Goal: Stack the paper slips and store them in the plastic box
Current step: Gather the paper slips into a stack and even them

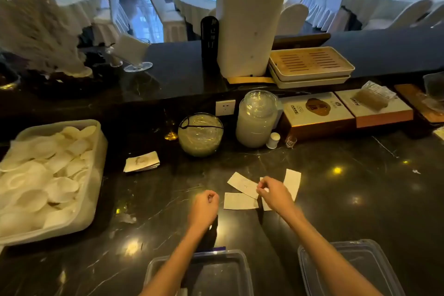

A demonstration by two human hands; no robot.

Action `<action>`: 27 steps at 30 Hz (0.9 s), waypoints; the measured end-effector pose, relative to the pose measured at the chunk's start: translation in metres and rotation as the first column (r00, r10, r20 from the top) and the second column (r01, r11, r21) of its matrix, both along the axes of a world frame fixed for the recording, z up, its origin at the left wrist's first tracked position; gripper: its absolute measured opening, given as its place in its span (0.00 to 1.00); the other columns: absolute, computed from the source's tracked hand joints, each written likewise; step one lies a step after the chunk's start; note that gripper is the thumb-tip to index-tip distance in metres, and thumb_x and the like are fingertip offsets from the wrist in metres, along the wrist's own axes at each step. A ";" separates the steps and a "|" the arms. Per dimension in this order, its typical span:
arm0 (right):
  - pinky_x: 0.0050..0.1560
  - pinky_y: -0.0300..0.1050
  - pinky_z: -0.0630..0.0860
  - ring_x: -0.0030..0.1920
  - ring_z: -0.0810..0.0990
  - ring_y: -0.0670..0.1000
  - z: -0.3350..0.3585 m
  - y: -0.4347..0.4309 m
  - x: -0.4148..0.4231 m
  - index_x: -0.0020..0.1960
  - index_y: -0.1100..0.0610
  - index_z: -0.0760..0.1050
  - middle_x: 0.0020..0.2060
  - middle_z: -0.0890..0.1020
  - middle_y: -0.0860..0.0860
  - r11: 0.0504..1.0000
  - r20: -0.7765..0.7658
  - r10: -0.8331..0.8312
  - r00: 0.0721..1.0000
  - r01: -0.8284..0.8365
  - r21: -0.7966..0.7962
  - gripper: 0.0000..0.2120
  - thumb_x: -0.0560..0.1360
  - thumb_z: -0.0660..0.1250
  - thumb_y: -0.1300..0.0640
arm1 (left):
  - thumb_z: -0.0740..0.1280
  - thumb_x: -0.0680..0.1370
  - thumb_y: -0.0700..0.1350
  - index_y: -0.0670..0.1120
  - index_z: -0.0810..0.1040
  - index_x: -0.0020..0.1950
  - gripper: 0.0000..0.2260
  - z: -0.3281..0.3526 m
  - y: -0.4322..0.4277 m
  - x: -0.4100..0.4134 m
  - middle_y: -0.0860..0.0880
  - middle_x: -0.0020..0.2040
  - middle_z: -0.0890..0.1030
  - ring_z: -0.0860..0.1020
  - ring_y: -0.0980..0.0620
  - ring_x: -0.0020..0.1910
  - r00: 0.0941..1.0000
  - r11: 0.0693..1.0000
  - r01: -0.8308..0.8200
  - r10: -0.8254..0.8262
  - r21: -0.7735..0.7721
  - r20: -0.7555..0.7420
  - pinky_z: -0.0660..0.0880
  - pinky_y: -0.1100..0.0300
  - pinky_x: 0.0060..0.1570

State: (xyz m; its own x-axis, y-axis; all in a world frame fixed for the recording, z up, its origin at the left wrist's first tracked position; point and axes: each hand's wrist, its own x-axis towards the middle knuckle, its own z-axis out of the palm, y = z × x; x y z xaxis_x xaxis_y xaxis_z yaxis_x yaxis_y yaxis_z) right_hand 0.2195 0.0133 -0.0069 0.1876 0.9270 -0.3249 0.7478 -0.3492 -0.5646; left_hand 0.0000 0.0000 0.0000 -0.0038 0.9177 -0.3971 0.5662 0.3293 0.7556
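Several white paper slips lie loose on the dark marble counter: one angled slip (242, 185), one flat slip (239, 201) below it, and a tall slip (292, 182) to the right. My right hand (272, 193) hovers over them, its fingertips pinched at the edge of a slip that it partly hides. My left hand (204, 206) is curled into a loose fist just left of the slips, holding nothing I can see. A clear plastic box (216, 271) sits at the near edge under my left forearm. Its clear lid (360, 267) lies to the right.
A small stack of cards (141, 162) lies farther left. A white tub of shell-like dishes (48, 175) fills the left side. A round glass bowl (200, 134), a lidded glass jar (257, 119) and flat boxes (317, 113) stand behind the slips.
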 end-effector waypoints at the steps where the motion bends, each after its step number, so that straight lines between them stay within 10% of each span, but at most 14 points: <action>1: 0.48 0.43 0.78 0.48 0.80 0.49 -0.008 0.014 -0.002 0.50 0.53 0.77 0.49 0.82 0.51 0.999 0.047 0.026 0.999 -0.024 -0.036 0.03 0.78 0.67 0.54 | 0.61 0.82 0.45 0.45 0.79 0.59 0.10 -0.006 0.006 0.010 0.46 0.49 0.83 0.81 0.49 0.48 1.000 1.000 -0.009 0.008 -0.021 -0.023 0.78 0.53 0.51; 13: 0.59 0.45 0.74 0.59 0.76 0.55 -0.072 0.070 -0.020 0.61 0.55 0.72 0.60 0.77 0.54 0.966 0.326 0.237 0.915 -0.185 -0.183 0.22 0.71 0.75 0.51 | 0.62 0.80 0.44 0.45 0.76 0.57 0.08 -0.067 0.073 0.061 0.44 0.54 0.81 0.79 0.46 0.53 0.988 0.983 -0.019 -0.009 -0.183 -0.152 0.78 0.51 0.53; 17: 0.48 0.40 0.73 0.53 0.79 0.53 -0.073 0.072 -0.015 0.55 0.53 0.73 0.54 0.79 0.54 0.995 -0.088 -0.051 0.995 0.042 -0.094 0.09 0.76 0.69 0.59 | 0.69 0.78 0.46 0.46 0.71 0.53 0.09 -0.076 0.078 0.065 0.47 0.46 0.78 0.77 0.50 0.46 0.992 0.970 -0.109 0.120 -0.216 0.035 0.77 0.55 0.49; 22: 0.41 0.38 0.81 0.52 0.82 0.47 -0.064 0.056 -0.024 0.54 0.48 0.80 0.53 0.82 0.49 0.974 -0.661 -0.205 0.722 0.085 -0.209 0.08 0.77 0.67 0.56 | 0.68 0.79 0.48 0.42 0.75 0.64 0.16 -0.070 0.084 0.062 0.41 0.57 0.82 0.82 0.44 0.53 0.778 0.898 -0.244 0.407 -0.366 0.479 0.81 0.49 0.51; 27: 0.59 0.49 0.78 0.53 0.80 0.50 -0.075 0.051 -0.028 0.56 0.52 0.82 0.53 0.84 0.50 0.989 -0.203 0.067 0.977 -0.092 -0.118 0.10 0.77 0.68 0.56 | 0.56 0.84 0.44 0.50 0.67 0.70 0.14 -0.072 0.077 0.046 0.41 0.60 0.80 0.81 0.41 0.54 0.518 0.799 -0.353 0.600 -0.487 0.609 0.79 0.44 0.50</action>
State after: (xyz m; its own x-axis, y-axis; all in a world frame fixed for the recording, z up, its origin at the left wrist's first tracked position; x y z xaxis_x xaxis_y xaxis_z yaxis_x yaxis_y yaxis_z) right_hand 0.1915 0.0644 -0.0815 0.0356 0.8857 -0.4629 0.6539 -0.3709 -0.6594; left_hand 0.0463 0.0766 -0.0719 -0.0161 0.7158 -0.6981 -0.4112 0.6317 0.6572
